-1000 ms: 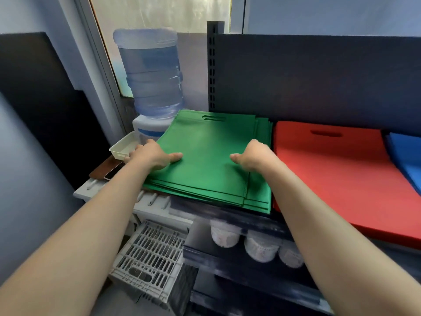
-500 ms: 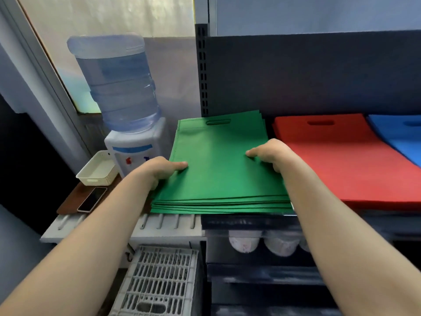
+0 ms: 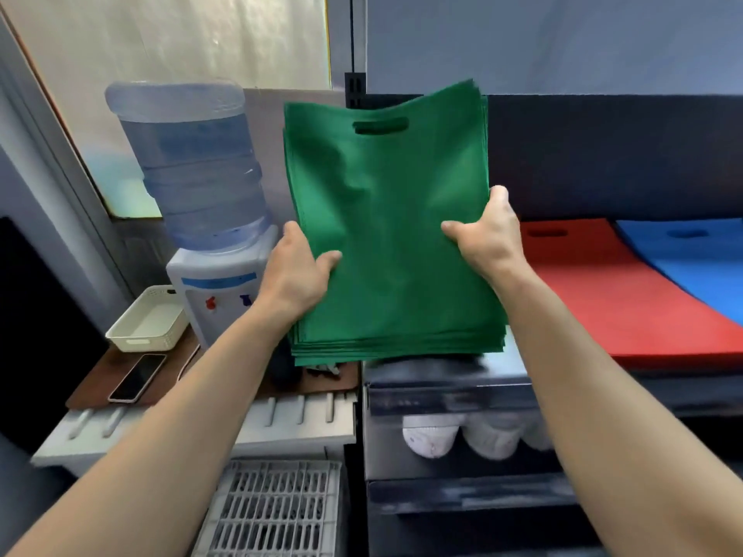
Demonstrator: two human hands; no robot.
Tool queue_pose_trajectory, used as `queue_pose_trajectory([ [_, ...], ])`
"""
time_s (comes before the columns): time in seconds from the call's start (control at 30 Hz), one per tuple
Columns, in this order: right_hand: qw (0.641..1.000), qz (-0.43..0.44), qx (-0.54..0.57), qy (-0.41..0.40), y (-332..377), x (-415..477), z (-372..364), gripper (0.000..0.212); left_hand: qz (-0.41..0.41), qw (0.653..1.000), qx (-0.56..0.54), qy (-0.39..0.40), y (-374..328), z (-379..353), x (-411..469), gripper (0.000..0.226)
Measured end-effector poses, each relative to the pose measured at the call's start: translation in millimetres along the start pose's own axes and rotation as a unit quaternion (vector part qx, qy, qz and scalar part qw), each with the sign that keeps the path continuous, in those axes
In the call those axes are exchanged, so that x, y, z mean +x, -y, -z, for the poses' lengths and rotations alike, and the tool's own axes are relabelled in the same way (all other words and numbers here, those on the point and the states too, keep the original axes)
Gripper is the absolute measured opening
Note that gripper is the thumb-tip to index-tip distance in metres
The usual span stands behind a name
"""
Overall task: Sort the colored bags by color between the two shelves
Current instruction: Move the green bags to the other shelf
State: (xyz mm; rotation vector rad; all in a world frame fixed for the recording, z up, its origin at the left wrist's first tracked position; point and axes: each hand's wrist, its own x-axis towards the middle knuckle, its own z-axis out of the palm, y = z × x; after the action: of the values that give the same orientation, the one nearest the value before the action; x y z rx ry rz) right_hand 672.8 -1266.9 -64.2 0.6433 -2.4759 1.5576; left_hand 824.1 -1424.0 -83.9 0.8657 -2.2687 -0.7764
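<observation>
Grips are closed on opposite long edges of the green bags (image 3: 390,203), which are held as one stack, tilted up clear of the shelf (image 3: 446,398): left grip (image 3: 299,275) on the left edge, right grip (image 3: 488,239) slightly higher on the right. The long axis points away, handle slot farthest. Red bags (image 3: 603,287) and blue bags (image 3: 691,259) lie flat further right.

The stack of green bags (image 3: 394,243) is hiding most of the fingers of the left hand (image 3: 295,275) and the right hand (image 3: 488,235). The blue bags (image 3: 691,267) are running out past the right edge. The shelf lip (image 3: 442,396) is showing only as a blur. The right forearm is covering part of the white bundles (image 3: 430,440), and I am not managing to tell what they are. The bottom edge is cutting the grey crate (image 3: 277,512).
</observation>
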Motion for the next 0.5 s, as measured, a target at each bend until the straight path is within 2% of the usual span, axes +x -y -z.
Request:
queue_pose_trajectory([
  [0.13,0.999,0.035,0.032,-0.023,11,9,20,0.053,-0.041,0.994,-0.09,-0.048,-10,-3,0,0.043],
  [0.27,1.0,-0.017,0.013,0.021,-9,10,28,0.062,-0.015,0.984,-0.174,-0.036,-1,-15,-5,0.042],
  [0.37,0.997,-0.038,0.059,0.017,-22,5,25,0.06,-0.012,0.984,-0.17,-0.046,-2,-28,-14,0.043],
  [0.43,0.996,-0.017,0.088,-0.013,-20,4,25,0.054,-0.022,0.985,-0.151,-0.075,-8,-33,-14,0.043],
  [0.5,0.992,0.009,0.12,-0.035,-11,6,27,0.05,-0.032,0.978,-0.177,-0.102,-19,-32,-12,0.036],
])
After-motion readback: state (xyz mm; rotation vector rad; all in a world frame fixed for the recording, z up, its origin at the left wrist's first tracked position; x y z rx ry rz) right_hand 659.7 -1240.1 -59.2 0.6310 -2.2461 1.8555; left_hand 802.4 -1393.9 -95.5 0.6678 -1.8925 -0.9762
